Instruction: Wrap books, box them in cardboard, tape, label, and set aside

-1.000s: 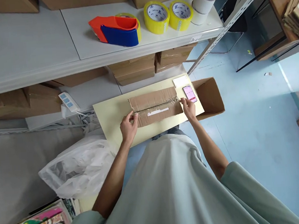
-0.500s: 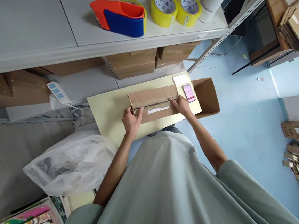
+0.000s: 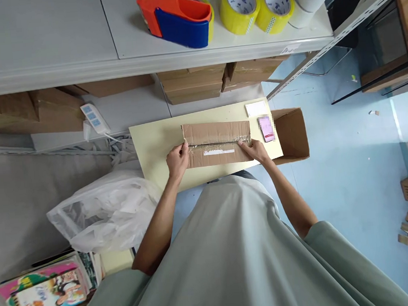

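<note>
A cardboard box lies on the pale yellow board in front of me, its two top flaps meeting along a middle seam. A torn white label strip is stuck on the near flap, and shiny tape shows near the right end of the seam. My left hand is closed on the box's left end, thumb and fingers at the corner by the seam. At the right end, my right hand grips the box, with its thumb on the seam.
A pink-screened phone and a white card lie right of the box. Beyond the board's edge stands an open carton. An orange and blue tape dispenser and yellow tape rolls sit on the shelf above. A plastic bag is at left.
The far flap has come down level with the near one, so the seam is nearly closed. My left thumb has shifted from the top to the box's left edge. The view has shifted slightly.
</note>
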### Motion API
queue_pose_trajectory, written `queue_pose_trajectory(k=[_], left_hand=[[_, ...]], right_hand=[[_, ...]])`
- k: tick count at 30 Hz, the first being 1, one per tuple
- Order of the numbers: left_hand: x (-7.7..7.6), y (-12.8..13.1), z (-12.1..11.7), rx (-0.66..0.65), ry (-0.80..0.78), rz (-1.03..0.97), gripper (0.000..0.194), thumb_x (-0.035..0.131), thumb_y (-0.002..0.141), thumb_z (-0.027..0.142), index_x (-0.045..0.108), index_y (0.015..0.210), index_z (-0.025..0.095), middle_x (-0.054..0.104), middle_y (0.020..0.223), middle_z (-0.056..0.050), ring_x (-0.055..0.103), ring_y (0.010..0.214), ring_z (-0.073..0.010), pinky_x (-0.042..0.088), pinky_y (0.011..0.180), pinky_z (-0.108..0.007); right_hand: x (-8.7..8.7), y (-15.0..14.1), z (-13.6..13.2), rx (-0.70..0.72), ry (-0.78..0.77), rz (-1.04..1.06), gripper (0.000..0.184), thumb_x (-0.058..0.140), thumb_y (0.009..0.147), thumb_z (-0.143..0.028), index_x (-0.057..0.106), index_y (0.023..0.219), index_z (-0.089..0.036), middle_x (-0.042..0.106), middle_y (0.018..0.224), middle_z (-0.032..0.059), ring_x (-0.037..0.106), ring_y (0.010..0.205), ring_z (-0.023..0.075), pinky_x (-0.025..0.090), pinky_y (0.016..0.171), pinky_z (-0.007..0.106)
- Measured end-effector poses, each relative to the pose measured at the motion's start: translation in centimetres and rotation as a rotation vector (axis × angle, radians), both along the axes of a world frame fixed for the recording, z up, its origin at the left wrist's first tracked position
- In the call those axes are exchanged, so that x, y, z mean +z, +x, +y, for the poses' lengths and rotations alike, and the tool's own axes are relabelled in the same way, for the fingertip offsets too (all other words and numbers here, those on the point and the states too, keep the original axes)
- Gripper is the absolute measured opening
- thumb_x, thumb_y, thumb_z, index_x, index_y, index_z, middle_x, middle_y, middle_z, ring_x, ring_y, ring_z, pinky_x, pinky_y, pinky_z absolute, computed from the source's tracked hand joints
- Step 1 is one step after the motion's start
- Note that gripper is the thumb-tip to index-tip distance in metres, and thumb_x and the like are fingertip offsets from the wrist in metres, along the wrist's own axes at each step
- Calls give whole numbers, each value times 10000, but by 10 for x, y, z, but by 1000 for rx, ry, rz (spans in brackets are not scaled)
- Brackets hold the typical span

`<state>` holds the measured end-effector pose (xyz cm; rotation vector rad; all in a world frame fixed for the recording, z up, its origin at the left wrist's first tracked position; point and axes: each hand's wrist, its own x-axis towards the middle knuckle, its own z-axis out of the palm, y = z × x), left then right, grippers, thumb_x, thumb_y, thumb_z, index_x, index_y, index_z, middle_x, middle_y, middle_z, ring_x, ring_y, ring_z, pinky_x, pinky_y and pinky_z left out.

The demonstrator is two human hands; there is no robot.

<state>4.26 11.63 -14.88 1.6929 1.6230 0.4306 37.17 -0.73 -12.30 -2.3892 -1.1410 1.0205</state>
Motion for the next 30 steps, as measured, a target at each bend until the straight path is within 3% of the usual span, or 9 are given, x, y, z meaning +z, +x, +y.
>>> queue_pose_trajectory(k=[3,7,11,15,19,24,28,30], left_hand=[[6,2,-5,12,1,8,424,581,1052,491,648,732,221,638,677,-25,560,689,-195,362,691,-307],[7,13,-20,96,24,7,334,694,950,521,697,798,223,698,750,-24,616,743,-206,412,724,-304],[3,34,-34,180,-10,-62,288,605,976,463,741,942,211,756,888,-57,660,825,-220,476,780,-306],[4,59,-39,232,-27,38,260,535,1000,414,686,908,223,707,830,-45,626,807,-216,492,802,-306],[14,75,-31,295,-53,163,271,538,1000,435,644,847,237,658,758,-24,607,801,-217,500,792,-296],[32,74,-25,402,-99,109,391,593,958,544,762,1068,209,770,946,-37,672,876,-219,558,810,-284],[34,71,-39,526,-60,47,407,668,895,522,768,1135,209,796,1208,-66,715,1014,-214,585,870,-270],[30,72,-51,596,-94,52,372,702,857,484,760,1093,201,795,1198,-70,720,1029,-208,582,879,-258]], right_hand=[[1,2,2,96,-30,-73,604,557,1063,-793,559,792,-254,692,755,87,626,715,240,352,639,311],[5,22,12,232,-26,-93,628,333,1164,-726,624,878,-248,764,849,149,716,822,319,385,694,333],[8,56,24,330,-41,-61,693,203,1187,-686,711,1124,-219,825,1005,192,760,982,386,459,780,354],[2,86,32,447,-44,61,751,132,1191,-674,669,1391,-189,849,1117,187,784,1059,391,500,860,365],[-9,96,42,478,-40,133,804,158,1165,-748,630,1491,-185,860,1131,188,808,1065,392,532,886,383],[-12,101,50,556,26,210,742,227,1182,-704,661,1439,-159,860,1125,203,825,1038,403,580,874,416],[-14,106,41,606,213,234,749,281,1184,-672,582,1616,-138,750,1494,233,784,1253,412,617,1037,497],[-20,110,32,623,303,226,737,357,1182,-647,518,1701,-150,622,1672,213,702,1427,401,583,1170,520]])
